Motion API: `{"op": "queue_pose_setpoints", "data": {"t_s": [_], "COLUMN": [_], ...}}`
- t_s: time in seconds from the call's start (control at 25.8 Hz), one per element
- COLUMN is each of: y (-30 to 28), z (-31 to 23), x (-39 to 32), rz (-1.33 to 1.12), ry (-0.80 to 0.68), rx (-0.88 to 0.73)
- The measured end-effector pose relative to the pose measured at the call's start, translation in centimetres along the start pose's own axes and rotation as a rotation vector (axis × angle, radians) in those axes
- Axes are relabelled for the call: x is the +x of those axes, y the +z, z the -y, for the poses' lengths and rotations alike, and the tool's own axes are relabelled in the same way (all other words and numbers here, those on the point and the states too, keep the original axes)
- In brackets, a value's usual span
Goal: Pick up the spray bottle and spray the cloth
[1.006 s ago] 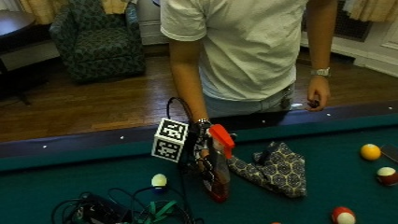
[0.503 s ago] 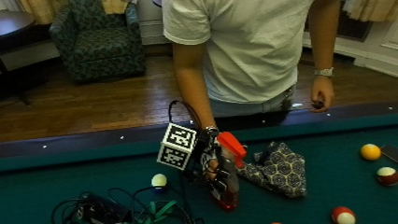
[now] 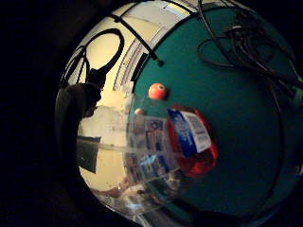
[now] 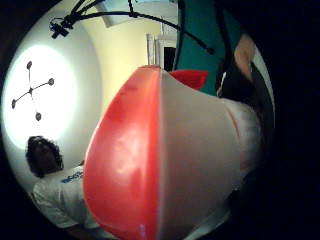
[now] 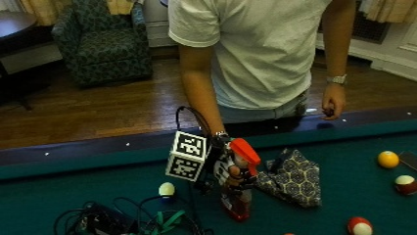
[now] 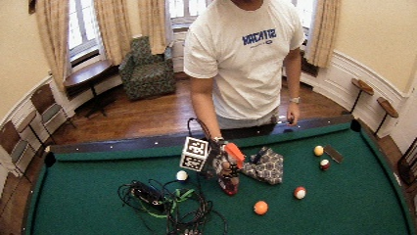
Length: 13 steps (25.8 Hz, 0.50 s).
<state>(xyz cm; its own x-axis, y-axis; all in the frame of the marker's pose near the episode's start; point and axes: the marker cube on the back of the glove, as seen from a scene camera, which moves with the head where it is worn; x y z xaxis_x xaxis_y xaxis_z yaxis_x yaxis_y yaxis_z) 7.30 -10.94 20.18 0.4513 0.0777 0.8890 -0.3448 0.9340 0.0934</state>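
Observation:
In the outside view a clear spray bottle with a red trigger head and a little red liquid is upright over the green felt. My gloved right hand grips its neck, fingers curled round it below the head. Its base is at the felt; I cannot tell if it touches. The patterned cloth lies crumpled just right of the bottle, on the side the head faces. The wide view shows the same bottle and cloth. The labelled bottle body and red-and-white head fill the palm views.
A pale ball and a tangle of cables lie left of the bottle. A yellow ball, a maroon ball and a red-and-white ball sit to the right. An orange ball lies nearer. The person's bare hand rests at the rail.
My hand has carried the bottle slightly right and lower, closer to the cloth. It has hardly moved in the last half second. The cloth has stayed put.

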Motion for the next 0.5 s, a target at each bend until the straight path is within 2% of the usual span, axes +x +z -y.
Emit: {"op": "queue_pose_setpoints", "data": {"t_s": [0.31, 0.5], "y": [-0.7, -2.6], "z": [1.4, 2.2], "x": [-0.8, -5.2], "rz": [-0.019, 0.035], "ry": [-0.009, -0.056], "rx": [0.085, 0.061]}}
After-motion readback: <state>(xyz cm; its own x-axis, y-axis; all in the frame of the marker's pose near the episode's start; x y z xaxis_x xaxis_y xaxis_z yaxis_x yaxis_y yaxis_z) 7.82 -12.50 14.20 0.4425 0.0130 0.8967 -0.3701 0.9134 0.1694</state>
